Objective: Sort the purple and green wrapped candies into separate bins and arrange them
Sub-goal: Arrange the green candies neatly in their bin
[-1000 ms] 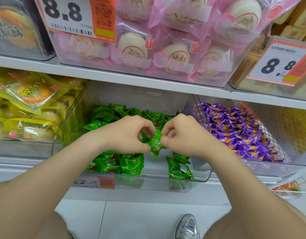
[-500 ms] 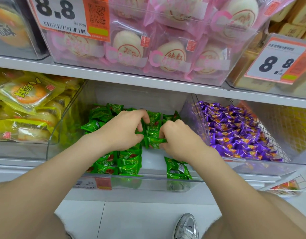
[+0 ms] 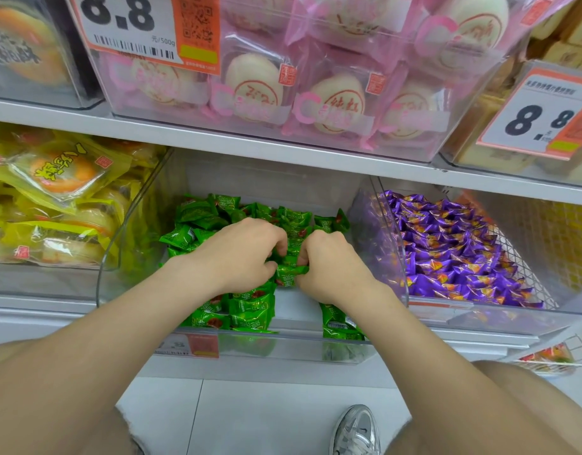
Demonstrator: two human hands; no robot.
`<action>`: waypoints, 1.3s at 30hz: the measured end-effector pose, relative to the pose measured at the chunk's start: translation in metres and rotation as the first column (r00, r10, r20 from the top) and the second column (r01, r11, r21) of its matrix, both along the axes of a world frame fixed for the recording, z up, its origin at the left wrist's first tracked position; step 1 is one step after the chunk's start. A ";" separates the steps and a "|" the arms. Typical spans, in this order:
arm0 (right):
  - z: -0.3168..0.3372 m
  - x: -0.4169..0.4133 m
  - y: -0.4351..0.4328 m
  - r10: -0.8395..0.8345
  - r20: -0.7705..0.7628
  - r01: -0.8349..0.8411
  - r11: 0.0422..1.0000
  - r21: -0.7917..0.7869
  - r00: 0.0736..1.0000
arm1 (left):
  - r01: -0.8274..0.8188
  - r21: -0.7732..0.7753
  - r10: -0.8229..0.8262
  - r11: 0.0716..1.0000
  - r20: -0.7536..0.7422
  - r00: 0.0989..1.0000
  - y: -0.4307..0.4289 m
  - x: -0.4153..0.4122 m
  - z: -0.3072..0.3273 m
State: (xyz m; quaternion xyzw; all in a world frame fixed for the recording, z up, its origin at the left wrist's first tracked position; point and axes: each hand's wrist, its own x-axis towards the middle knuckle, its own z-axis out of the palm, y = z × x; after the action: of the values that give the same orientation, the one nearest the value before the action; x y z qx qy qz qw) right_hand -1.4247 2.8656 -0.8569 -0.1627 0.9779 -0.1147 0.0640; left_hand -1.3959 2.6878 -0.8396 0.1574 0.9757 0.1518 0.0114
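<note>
both hands inside green bin (image 3: 217,333). green candy (image 3: 288,274) lies crosswise between them, long axis left-right; left hand (image 3: 240,254) and right hand (image 3: 329,264) each pinch an end, equally near, above the row.

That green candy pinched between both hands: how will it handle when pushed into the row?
Probably light: the left hand and right hand merely pinch the green candy. Its glossy wrapper is likely slippery and crinkly. The flat pillow shape should not roll.
</note>
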 end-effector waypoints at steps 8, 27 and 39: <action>0.014 -0.005 0.013 0.021 0.011 -0.021 0.999 -0.030 1.000 | 0.021 0.005 -0.021 1.000 -0.027 0.999 0.002 0.002 -0.003; 0.054 0.027 0.029 0.201 0.059 -0.205 0.863 0.462 0.978 | 0.037 0.129 -0.036 0.991 -0.012 0.999 0.012 0.006 -0.004; 0.076 0.026 0.043 0.281 -0.020 -0.278 0.956 0.094 0.959 | 0.038 0.339 -0.074 0.940 0.096 0.993 0.015 0.013 0.011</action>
State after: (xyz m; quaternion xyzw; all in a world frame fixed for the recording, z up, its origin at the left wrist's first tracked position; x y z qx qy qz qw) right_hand -1.3983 2.9087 -0.7810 -0.2983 0.9501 -0.0575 0.0707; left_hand -1.3826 2.7031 -0.8290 0.1765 0.9285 0.3241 0.0410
